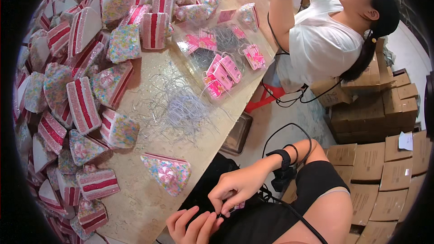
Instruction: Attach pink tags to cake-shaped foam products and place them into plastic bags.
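Down at the lower edge, over the lap, both hands are bunched together on something tiny. The right hand [238,185] has its grip pinched narrow on a small pink tag [239,205], which peeks out just under the fingertips; too little shows to say which way its long axis runs. The left hand [192,225] sits just below, fingers curled in and touching the right fingertips, but I can't tell if its grip actually holds anything.

Nearest on the worktop [149,203] is a sprinkle-covered cake slice [166,171] lying flat, its narrow tip pointing right toward the worktop edge. Behind it there's a tangle of thin silver wire hooks [174,104], then clear bags of pink tags [224,65]. A big heap of pink-and-white cake slices [68,86] fills the left side. Another person in a white shirt [323,36] works at the far end, and cardboard boxes [379,167] are stacked on the floor to the right.
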The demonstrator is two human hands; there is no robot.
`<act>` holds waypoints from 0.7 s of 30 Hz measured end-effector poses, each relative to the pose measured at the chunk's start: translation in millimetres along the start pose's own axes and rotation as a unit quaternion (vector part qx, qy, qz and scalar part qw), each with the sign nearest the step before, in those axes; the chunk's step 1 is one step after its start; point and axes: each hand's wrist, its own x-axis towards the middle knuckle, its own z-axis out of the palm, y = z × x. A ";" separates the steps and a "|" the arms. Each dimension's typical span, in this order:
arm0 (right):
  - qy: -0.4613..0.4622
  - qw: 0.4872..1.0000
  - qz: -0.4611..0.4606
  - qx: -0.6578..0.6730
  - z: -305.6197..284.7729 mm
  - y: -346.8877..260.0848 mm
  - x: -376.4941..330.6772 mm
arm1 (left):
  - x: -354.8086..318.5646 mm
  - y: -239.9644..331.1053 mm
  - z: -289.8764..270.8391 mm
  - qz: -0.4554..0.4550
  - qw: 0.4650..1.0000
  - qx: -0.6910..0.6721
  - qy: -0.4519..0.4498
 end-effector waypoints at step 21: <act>0.106 0.883 -0.199 -0.412 -0.5 2.8 6.9 | -3.6 -6.6 6.1 -0.088 0.992 -0.075 -0.042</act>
